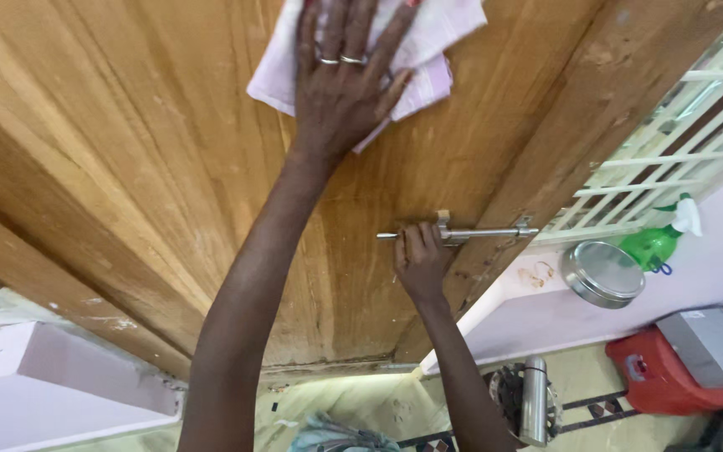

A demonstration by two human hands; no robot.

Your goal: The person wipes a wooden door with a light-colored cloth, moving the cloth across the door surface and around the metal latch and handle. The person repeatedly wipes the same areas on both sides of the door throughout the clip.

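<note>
A wide wooden door fills most of the view. My left hand, with two rings on its fingers, lies flat with fingers spread on a white and pale pink cloth and presses it against the upper part of the door. Lower down, my right hand curls its fingers around a metal sliding bolt fixed near the door's edge. The bolt's rod sticks out on both sides of the hand and reaches toward the wooden door frame.
Right of the frame is a white window grille. A green spray bottle and a round steel tin rest on a pale ledge. A red box, a grey box and a steel flask stand below.
</note>
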